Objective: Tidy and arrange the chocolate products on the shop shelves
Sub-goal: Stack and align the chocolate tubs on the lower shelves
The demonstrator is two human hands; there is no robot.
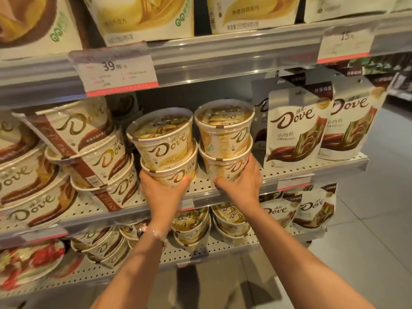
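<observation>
Two stacks of cream Dove tubs are sitting side by side at the centre of the frame on the perforated middle shelf [289, 172], each two tubs high. The left hand [162, 190] is gripping the bottom tub of the left stack [171, 172], thumb and fingers curled round its base, with the upper tub [162, 134] leaning slightly on top. The right hand [242, 180] is wrapping round the bottom tub of the right stack [225, 166], fingers spread along its side, and a second tub [225, 123] is resting above it. Both stacks are tilting toward the camera, lids showing wrapped chocolates inside. At middle left, brown-banded Dove tubs [89, 141] are lying heaped on their sides. At middle right, white Dove pouches [294, 130] are standing upright. A price tag reading 39.90 [116, 70] is hanging from the upper shelf edge at upper left.
</observation>
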